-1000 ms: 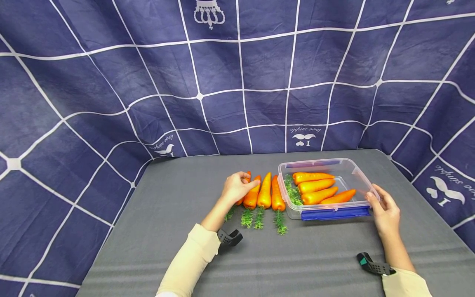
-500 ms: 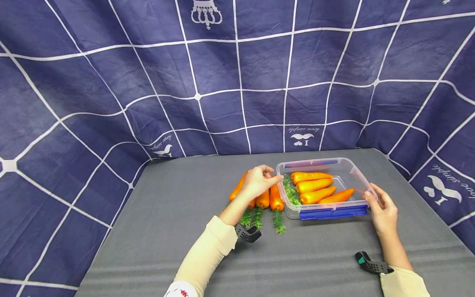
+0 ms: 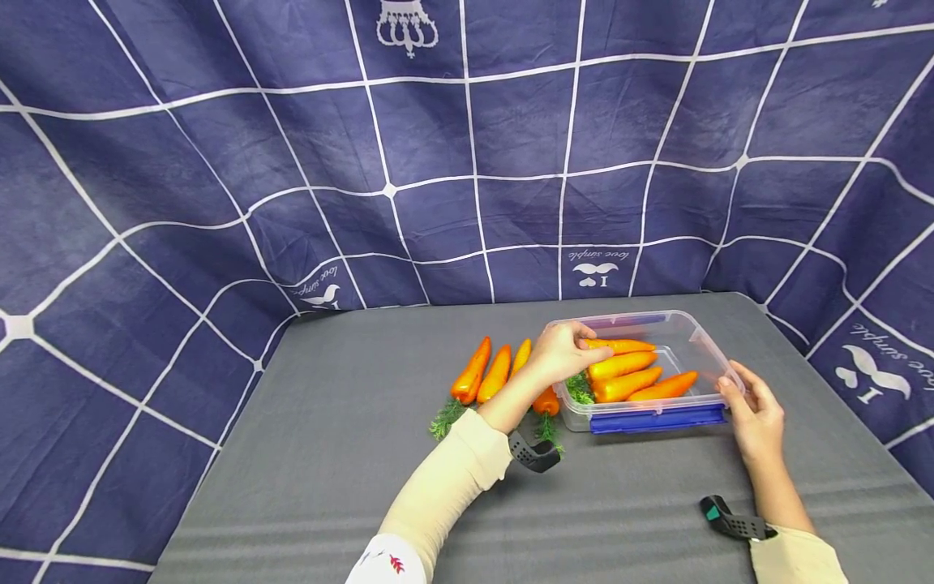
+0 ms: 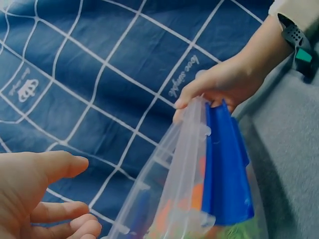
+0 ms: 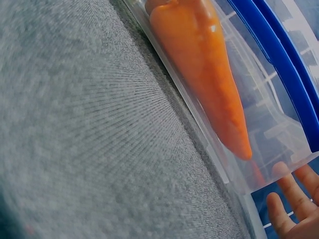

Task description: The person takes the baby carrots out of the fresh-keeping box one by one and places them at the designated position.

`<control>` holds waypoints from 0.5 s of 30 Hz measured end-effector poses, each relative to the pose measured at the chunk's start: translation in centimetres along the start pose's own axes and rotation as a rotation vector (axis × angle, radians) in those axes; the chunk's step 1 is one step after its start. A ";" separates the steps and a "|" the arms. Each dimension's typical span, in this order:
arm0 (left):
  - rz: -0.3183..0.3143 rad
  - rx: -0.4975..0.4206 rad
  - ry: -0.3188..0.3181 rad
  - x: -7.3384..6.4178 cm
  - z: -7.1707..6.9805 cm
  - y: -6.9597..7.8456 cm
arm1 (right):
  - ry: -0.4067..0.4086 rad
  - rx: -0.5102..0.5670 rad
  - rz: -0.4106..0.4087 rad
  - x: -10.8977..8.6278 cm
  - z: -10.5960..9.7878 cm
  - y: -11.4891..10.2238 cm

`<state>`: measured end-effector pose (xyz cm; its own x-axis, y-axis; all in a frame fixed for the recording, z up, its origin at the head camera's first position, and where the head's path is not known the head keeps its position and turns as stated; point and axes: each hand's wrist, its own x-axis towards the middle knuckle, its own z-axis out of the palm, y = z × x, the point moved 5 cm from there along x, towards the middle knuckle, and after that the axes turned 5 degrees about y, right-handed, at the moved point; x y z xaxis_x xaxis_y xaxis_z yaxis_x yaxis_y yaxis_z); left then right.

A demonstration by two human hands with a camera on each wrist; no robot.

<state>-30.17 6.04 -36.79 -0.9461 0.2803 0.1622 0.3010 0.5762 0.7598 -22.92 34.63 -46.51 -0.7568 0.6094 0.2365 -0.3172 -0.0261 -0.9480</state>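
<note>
My left hand is over the left part of a clear plastic food container with blue latches. In the left wrist view, the thumb and fingers stand apart with nothing between them. Several orange carrots lie side by side inside the container, their green leaves at its left end, partly behind the hand. My right hand grips the container's right end, thumb at the rim and fingers along the outer wall. In the right wrist view, one carrot shows through the clear wall.
More carrots with leafy tops lie on the grey tabletop, left of the container; my left forearm partly covers them. A dark blue checked cloth hangs behind the table and along its sides.
My left hand has moved right, from the carrots on the table to above the container's left side. My right hand stays at the container's right end.
</note>
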 end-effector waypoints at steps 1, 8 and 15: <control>0.015 0.006 -0.012 0.1 0.4 0.2 | -0.001 -0.003 0.000 0.0 0.0 0.0; 0.056 0.083 -0.104 0.8 3.3 1.0 | 0.007 -0.006 0.015 -0.1 0.0 0.0; 0.068 0.368 -0.186 1.5 5.5 0.6 | 0.006 0.013 0.018 0.0 0.0 0.1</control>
<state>-30.76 11.08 -39.58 -0.8948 0.4421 0.0623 0.4171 0.7780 0.4698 -22.93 34.64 -46.65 -0.7588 0.6138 0.2178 -0.3110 -0.0477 -0.9492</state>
